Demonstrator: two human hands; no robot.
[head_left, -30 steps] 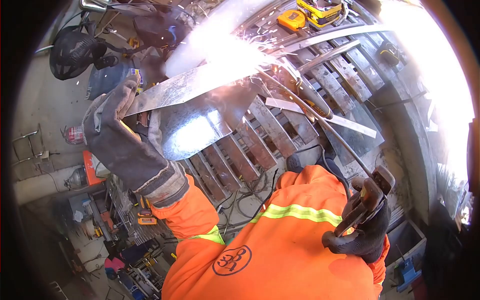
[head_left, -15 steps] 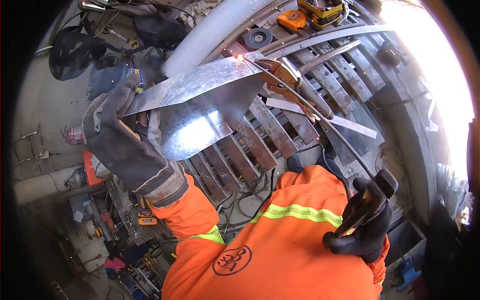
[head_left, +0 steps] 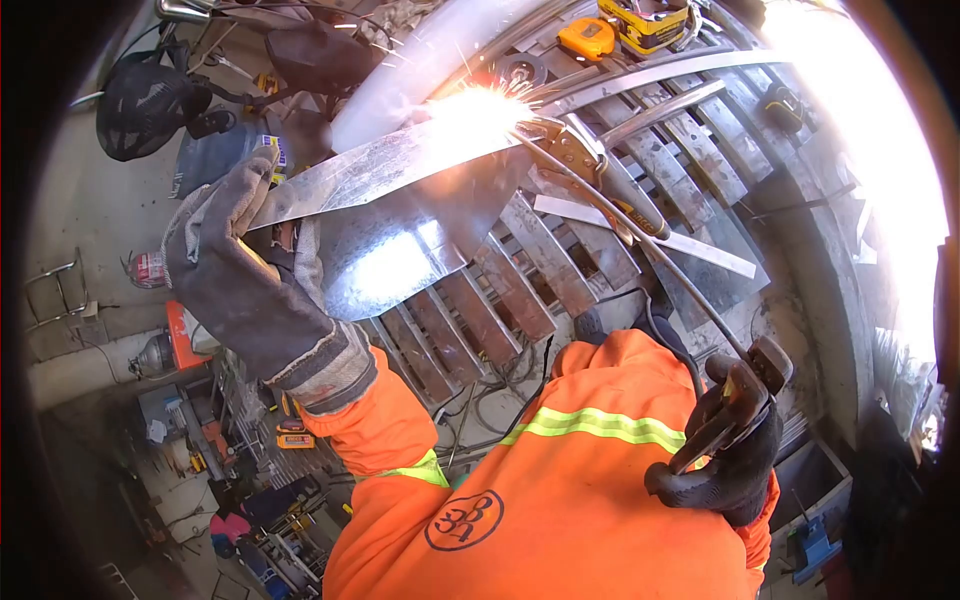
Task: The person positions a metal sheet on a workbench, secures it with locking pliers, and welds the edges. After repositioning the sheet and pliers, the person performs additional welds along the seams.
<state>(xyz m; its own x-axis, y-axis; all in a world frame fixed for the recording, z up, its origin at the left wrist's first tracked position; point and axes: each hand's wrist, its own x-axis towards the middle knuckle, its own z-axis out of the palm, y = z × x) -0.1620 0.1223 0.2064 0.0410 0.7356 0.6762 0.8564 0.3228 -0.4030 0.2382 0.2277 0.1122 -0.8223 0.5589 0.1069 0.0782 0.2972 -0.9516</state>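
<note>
My left hand [head_left: 250, 265], in a thick leather welding glove, is closed on the left end of a bent piece of sheet metal [head_left: 355, 182]. Its upper face slopes toward the far right, and a shiny lower face [head_left: 465, 215] reflects bright light. In a dark glove, my right hand [head_left: 735, 455] grips an electrode holder [head_left: 745, 390]. From it a long welding rod [head_left: 690, 290] runs up to the sheet's far corner, where a bright arc throws sparks [head_left: 485, 108]. Locking pliers [head_left: 570, 150] sit at that corner, beside the rod's tip.
Slatted metal bars [head_left: 515, 300] form the bench under the sheet. A grinding disc [head_left: 522, 70], an orange tape measure [head_left: 587, 38] and a yellow box [head_left: 645, 25] lie at the back. A flat metal strip [head_left: 700, 252] rests at right. Cables [head_left: 490, 405] lie below; a welding mask [head_left: 150, 105] is far left.
A small red glow at the rod's tip has become a bright arc with flying sparks. Both hands and the sheet stay nearly where they were.
</note>
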